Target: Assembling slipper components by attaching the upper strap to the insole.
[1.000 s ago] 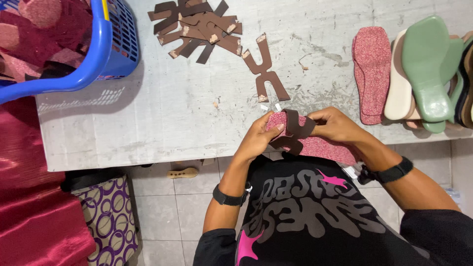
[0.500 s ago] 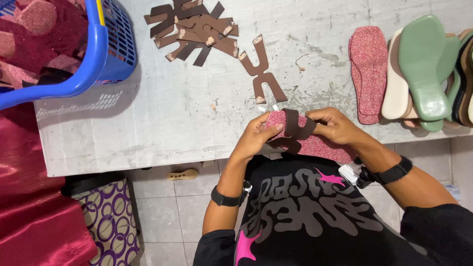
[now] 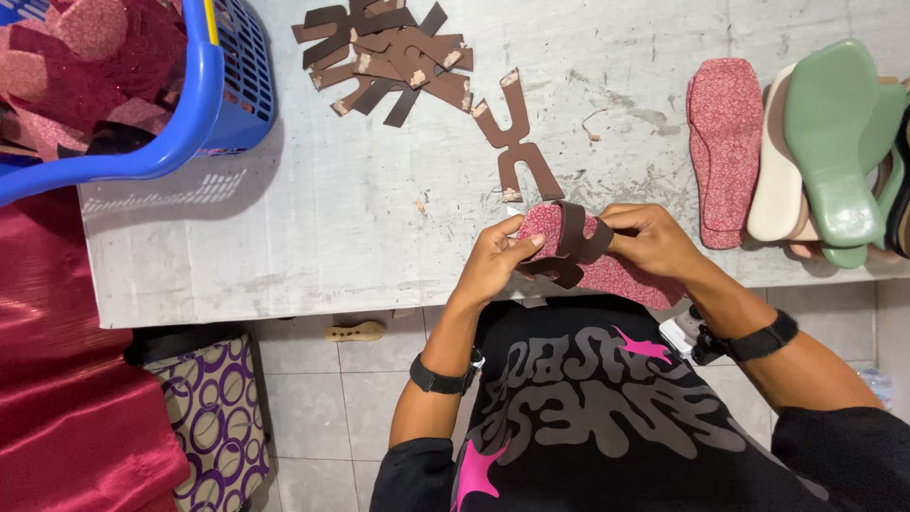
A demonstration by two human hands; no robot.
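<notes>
Hands meet at the near edge of the worktop (image 3: 313, 228), where a pink glittery insole (image 3: 621, 275) is held between them, just above the person's lap. Its long axis is seen to run from upper left to lower right: the toe end lies under the left hand (image 3: 493, 261), the heel end trails beneath the right hand (image 3: 654, 237). Both hands are closed in a pinch grip; the left thumb and fingers clamp the toe of the insole, while the right fingers press a dark brown strap (image 3: 573, 248) that is wrapped across the insole's forepart. The strap sits between the two hands, about equally close to each.

The insole is rough and sparkly, flat and flexible. The strap is smooth, thin and leather-like, cut in a branching shape. A matching cut strap piece (image 3: 517, 142) lies just beyond the hands, and a loose pile of brown strap pieces (image 3: 389, 57) is farther back. To the right, another pink insole (image 3: 725, 142) lies beside stacked green and beige soles (image 3: 834, 142). A blue basket (image 3: 204, 104) with pink pieces stands at far left.
</notes>
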